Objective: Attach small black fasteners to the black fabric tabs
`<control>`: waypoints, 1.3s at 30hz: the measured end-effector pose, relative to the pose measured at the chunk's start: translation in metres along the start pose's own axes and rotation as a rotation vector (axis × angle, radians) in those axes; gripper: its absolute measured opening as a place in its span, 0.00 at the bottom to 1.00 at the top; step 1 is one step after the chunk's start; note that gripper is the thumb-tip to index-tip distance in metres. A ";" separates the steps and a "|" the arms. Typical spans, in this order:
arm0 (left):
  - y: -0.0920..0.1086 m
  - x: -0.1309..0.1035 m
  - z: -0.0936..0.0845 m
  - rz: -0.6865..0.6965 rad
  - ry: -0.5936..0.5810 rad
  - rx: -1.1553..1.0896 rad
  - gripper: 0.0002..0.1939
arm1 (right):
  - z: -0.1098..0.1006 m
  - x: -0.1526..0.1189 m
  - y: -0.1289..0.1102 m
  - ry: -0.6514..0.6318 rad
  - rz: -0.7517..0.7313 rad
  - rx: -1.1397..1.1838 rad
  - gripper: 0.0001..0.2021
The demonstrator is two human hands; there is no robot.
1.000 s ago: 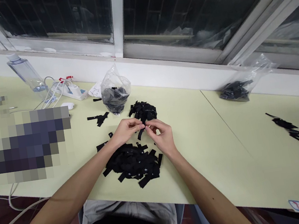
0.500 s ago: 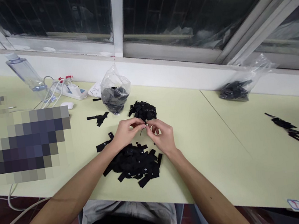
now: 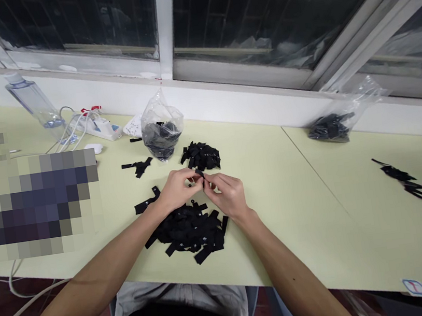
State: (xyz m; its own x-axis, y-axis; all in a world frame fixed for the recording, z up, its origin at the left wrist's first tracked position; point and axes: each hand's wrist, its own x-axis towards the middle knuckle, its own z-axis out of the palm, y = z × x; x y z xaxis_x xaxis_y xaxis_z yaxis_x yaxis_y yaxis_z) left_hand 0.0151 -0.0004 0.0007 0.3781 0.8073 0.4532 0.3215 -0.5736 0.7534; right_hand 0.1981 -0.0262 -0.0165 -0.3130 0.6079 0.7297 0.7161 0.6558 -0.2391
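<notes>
- Since the frame half a second back, the short black fabric strip (image 3: pixel 199 173) has turned: then it showed as a thin edge hanging below the fingertips; now a bent, wider face shows at their top, mid-frame.
- Both hands have barely shifted; the change is in the fingertips. I read this as the strip being folded or turned, with handling unfinished.
- Left hand (image 3: pixel 178 187): nearly closed, thumb and fingers pinching the strip from its left side.
- Right hand (image 3: pixel 228 193): fingertips drawn together on the strip's right side, other fingers curled. I cannot make out which part each has.
- Strip's place: raised above the pale yellow-green table (image 3: pixel 279 195), between the two piles as I view it.
- Below the hands, lower centre: wide heap of black fabric strips (image 3: pixel 189 229), some with small white marks.
- Just above that heap: small black ring (image 3: pixel 192 201).
- Beyond the hands, above centre: smaller black pile (image 3: pixel 201 157); just left of it, a clear plastic bag (image 3: pixel 163 133) with black contents.
- Fingertips cover much of the strip; I cannot tell its exact fold.
</notes>
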 end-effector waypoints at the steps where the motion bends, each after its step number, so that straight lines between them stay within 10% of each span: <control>1: 0.000 0.000 0.000 -0.003 0.005 0.006 0.05 | 0.001 0.000 -0.001 0.001 -0.012 -0.027 0.05; 18: 0.006 0.001 0.001 -0.077 -0.017 -0.127 0.14 | 0.004 0.007 -0.016 0.157 0.249 0.216 0.05; 27: -0.008 0.002 -0.003 -0.093 -0.032 -0.070 0.15 | -0.005 0.013 -0.013 0.028 0.407 0.394 0.06; 39: -0.026 0.000 0.002 0.004 -0.253 0.183 0.16 | -0.012 0.004 0.026 -0.410 0.176 0.074 0.08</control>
State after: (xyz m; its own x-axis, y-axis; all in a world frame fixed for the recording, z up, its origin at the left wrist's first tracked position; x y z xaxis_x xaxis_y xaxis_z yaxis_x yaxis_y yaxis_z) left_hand 0.0079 0.0144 -0.0200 0.5762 0.7581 0.3054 0.4618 -0.6103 0.6437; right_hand 0.2228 -0.0124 -0.0118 -0.4226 0.8302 0.3636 0.7384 0.5480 -0.3929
